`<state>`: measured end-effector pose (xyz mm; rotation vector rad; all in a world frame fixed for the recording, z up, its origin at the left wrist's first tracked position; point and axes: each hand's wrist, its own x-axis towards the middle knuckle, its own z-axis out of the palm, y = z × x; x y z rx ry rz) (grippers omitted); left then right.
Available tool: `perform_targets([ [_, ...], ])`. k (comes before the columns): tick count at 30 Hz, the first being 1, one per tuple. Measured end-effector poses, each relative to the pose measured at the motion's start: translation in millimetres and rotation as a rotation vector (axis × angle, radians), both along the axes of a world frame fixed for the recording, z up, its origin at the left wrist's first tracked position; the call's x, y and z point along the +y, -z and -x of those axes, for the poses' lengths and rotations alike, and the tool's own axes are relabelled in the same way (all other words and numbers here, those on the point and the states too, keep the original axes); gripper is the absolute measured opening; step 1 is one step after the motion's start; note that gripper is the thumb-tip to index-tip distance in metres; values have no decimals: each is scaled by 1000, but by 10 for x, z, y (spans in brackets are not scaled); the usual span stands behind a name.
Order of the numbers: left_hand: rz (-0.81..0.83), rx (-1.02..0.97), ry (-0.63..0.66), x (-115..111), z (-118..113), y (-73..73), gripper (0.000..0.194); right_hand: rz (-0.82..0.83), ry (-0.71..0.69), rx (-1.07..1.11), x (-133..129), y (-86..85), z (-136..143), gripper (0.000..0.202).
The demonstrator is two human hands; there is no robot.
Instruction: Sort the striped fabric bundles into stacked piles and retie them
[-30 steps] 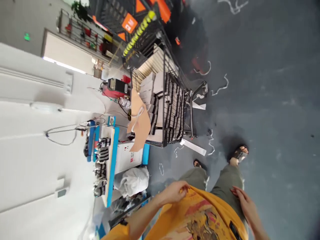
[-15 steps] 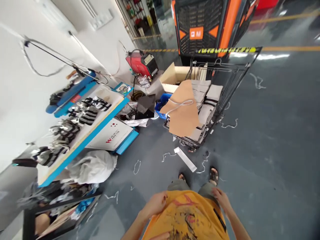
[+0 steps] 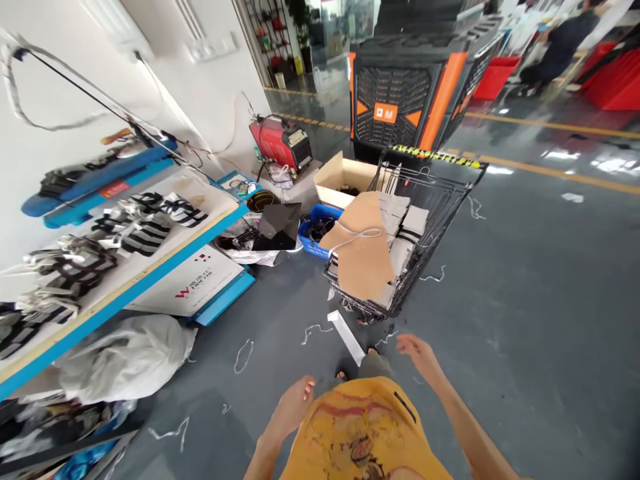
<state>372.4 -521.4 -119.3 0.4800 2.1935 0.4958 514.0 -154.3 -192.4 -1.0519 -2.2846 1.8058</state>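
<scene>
My left hand (image 3: 296, 403) hangs beside the orange shirt with its fingers loosely curled; what they hold, if anything, cannot be made out. To the right, my right hand (image 3: 418, 352) is held out over the floor, fingers a little apart and nothing in them. Ahead of both hands stands a black wire cart (image 3: 440, 217). It carries stacked grey pieces (image 3: 414, 223) with black bands and a tan sheet (image 3: 364, 263) with a white cord (image 3: 367, 233) lying on it. Neither hand touches the cart.
A blue-edged table (image 3: 165, 250) with striped bundles (image 3: 145, 235) runs along the left. Behind the cart are a blue crate (image 3: 313, 248), an open carton (image 3: 327, 180), a red machine (image 3: 274, 143) and a large black-and-orange machine (image 3: 393, 100). A white strip (image 3: 347, 339) lies on the floor.
My right hand has moved forward, away from my body. My left hand has shifted left, off the shirt. The view has tilted up, showing a person at the far right.
</scene>
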Motion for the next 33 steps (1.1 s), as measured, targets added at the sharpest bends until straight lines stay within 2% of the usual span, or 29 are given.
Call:
perform_targets([
  [4,-69,-46,-22,198,98,-144,32,-185,13,66,1027,-292,522,53],
  [7,-109,-64,-38,623,222,-374,34,-357,-42,67,1934,-346,1069,40],
  [9,-126,-63,-62,1070,328,-578,37,-462,-112,38,2496,-300,1495,37],
  [11,-130,-52,-86,1609,422,-785,40,-552,-191,-14,2975,-209,1927,39],
  [13,-121,-35,-121,2169,472,-954,42,-619,-275,-73,3365,-92,2310,46],
  [15,-109,-35,-145,2673,459,-1052,44,-663,-365,-122,3681,35,2608,54],
  [18,-113,-73,-136,3220,347,-1059,41,-701,-493,-174,4056,221,2898,62],
  [22,-116,-107,-189,3591,208,-978,35,-727,-610,-228,4381,414,3107,62],
  [29,-134,-83,-266,3851,287,-1041,33,-744,-726,-245,4616,497,3220,52],
  [33,-180,-41,-233,3879,391,-941,33,-766,-744,-243,4626,513,3211,54],
])
